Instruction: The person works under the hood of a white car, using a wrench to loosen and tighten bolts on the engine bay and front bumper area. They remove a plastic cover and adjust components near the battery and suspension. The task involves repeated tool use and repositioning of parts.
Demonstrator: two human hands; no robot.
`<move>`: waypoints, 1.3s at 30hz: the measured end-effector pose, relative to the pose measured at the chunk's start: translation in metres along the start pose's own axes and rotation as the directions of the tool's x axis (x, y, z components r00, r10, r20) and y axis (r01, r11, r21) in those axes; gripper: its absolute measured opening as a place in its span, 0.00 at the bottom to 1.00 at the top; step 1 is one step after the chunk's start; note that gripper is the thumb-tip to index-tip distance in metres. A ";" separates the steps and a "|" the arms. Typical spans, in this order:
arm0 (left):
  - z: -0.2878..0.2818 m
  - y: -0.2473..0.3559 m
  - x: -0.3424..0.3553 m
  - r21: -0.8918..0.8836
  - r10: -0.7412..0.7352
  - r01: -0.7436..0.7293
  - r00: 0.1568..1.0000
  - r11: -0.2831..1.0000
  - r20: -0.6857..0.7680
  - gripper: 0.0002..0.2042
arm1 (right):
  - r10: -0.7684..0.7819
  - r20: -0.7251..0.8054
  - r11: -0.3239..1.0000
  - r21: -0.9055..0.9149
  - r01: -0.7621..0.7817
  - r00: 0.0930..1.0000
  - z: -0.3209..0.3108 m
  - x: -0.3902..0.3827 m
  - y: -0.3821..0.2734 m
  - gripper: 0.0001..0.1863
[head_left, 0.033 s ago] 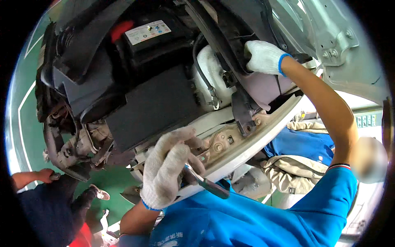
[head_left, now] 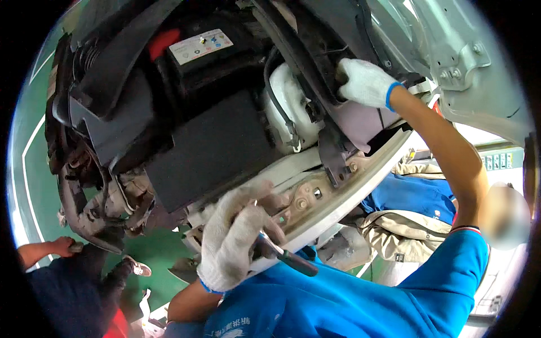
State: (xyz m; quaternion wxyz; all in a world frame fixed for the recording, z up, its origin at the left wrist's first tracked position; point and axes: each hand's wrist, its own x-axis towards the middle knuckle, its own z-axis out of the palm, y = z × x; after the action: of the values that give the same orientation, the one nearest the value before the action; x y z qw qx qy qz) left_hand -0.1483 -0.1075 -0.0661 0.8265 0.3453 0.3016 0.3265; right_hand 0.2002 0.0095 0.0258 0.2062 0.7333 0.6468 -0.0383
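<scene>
My left grip (head_left: pixel 234 241) is closed around a tool (head_left: pixel 282 253), near the pale front beam (head_left: pixel 352 204). I judge it light and stiff, maybe slippery; its dark handle (head_left: pixel 300 264) is the better hold. My right grip (head_left: pixel 366 83) hides its fingertips; I cannot tell. Green floor (head_left: pixel 160 248) lies below.

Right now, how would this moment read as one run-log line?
Left hand: gloved, holding dark-handled tool | Right hand: gloved, curled beside black bar, grip unclear | Nearby: car battery, white tank
</scene>
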 end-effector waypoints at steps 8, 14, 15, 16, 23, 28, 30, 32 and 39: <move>-0.019 0.006 0.005 -0.023 -0.217 0.224 0.962 0.974 0.165 0.32 | 0.081 0.182 0.997 -0.015 -0.079 0.980 -0.019 0.002 -0.012 0.20; -0.021 0.005 0.007 -0.073 -0.236 0.249 0.960 0.966 0.149 0.33 | 0.092 -0.047 0.996 0.005 -0.092 0.995 0.004 -0.001 -0.003 0.17; -0.021 0.006 0.008 -0.092 -0.256 0.272 0.954 0.958 0.155 0.33 | 0.098 -0.025 0.995 0.004 -0.098 0.995 0.004 -0.001 0.000 0.17; -0.021 0.008 0.010 -0.112 -0.276 0.295 0.948 0.949 0.162 0.33 | 0.103 -0.004 0.995 0.003 -0.103 0.995 0.003 -0.001 -0.001 0.16; -0.025 0.016 0.016 -0.116 -0.322 0.344 0.930 0.932 0.174 0.32 | 0.060 0.160 0.997 0.039 -0.067 0.985 -0.022 -0.004 -0.001 0.21; -0.035 0.007 0.019 -0.097 -0.283 0.302 0.944 0.949 0.172 0.30 | 0.006 0.208 0.996 0.090 -0.025 0.978 -0.033 0.003 0.005 0.18; -0.035 0.004 0.021 -0.101 -0.289 0.305 0.946 0.947 0.144 0.30 | 0.072 0.238 0.989 0.110 -0.101 0.969 -0.040 0.008 0.005 0.18; -0.033 0.002 0.024 -0.118 -0.255 0.270 0.958 0.955 0.129 0.30 | 0.044 0.261 0.986 0.147 -0.085 0.964 -0.042 0.005 -0.002 0.19; -0.034 0.004 0.030 -0.076 -0.202 0.213 0.971 0.974 0.127 0.31 | 0.062 0.117 0.998 0.016 -0.064 0.991 -0.009 0.004 -0.006 0.13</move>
State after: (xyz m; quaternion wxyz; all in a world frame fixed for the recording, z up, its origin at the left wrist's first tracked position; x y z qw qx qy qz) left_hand -0.1560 -0.0703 -0.0906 0.8872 0.2933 0.2717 0.2304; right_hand 0.1931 0.0166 0.0312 0.2372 0.7520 0.6097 -0.0808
